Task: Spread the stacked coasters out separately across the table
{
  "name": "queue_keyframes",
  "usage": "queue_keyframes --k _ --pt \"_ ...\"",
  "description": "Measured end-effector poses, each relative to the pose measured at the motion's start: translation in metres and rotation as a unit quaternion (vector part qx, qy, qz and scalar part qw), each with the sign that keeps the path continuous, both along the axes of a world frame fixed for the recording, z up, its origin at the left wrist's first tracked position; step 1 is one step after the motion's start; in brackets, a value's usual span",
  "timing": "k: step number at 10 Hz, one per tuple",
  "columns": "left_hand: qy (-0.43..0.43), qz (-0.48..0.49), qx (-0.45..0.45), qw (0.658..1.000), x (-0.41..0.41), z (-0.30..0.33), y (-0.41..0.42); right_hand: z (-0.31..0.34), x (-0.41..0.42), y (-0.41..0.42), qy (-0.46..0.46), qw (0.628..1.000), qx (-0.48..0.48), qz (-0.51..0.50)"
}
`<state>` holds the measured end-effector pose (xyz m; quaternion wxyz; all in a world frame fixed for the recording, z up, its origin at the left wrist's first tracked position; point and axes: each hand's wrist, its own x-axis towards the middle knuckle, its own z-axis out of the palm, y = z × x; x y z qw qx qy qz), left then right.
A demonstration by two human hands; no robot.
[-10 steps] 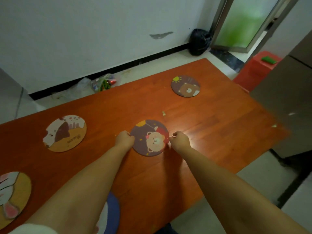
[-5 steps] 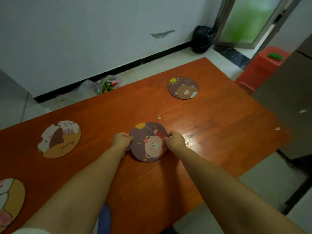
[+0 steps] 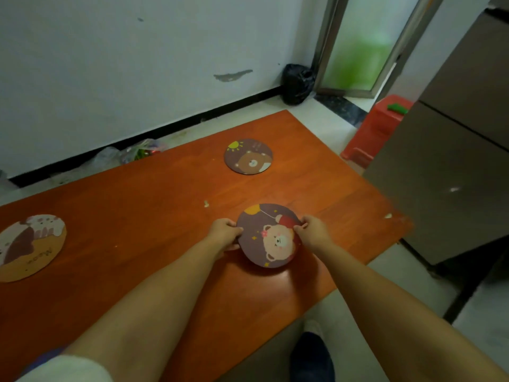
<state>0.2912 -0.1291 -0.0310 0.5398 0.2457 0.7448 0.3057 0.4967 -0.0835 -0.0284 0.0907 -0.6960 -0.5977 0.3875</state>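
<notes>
A round purple coaster with a pink bear and a balloon (image 3: pixel 268 235) is held just above the orange wooden table (image 3: pixel 154 216), its near edge tilted up. My left hand (image 3: pixel 224 234) pinches its left rim and my right hand (image 3: pixel 312 231) pinches its right rim. A second purple coaster with a brown bear and a sun (image 3: pixel 248 156) lies flat farther back. A tan and white cat coaster (image 3: pixel 29 245) lies flat at the far left. I cannot tell whether more coasters sit beneath the held one.
The table's right edge runs close to a grey cabinet (image 3: pixel 446 166) and a red plastic stool (image 3: pixel 377 128). Small white crumbs (image 3: pixel 206 203) lie on the wood. A black bag (image 3: pixel 297 82) and a plastic bag (image 3: pixel 140 153) sit on the floor by the wall.
Both hands closed on the bear coaster's rims and raised it slightly off the table. The view swung right, so the far-left coaster has left the frame.
</notes>
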Motion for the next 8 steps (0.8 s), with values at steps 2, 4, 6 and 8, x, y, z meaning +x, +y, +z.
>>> queue_keyframes --k 2,4,6,8 --pt "0.014 0.079 -0.038 0.996 0.066 -0.007 0.028 -0.006 0.058 0.053 0.008 0.996 -0.006 0.085" --pt "0.051 0.138 -0.083 0.986 0.109 -0.015 0.020 -0.014 0.087 0.077 0.010 0.983 -0.048 0.175" --pt "0.227 0.057 -0.114 0.965 0.119 -0.030 0.008 -0.029 0.089 0.070 -0.057 0.969 -0.031 0.239" --pt "0.292 -0.049 -0.144 0.944 0.112 -0.025 0.008 -0.009 0.090 0.089 -0.089 0.965 -0.006 0.248"
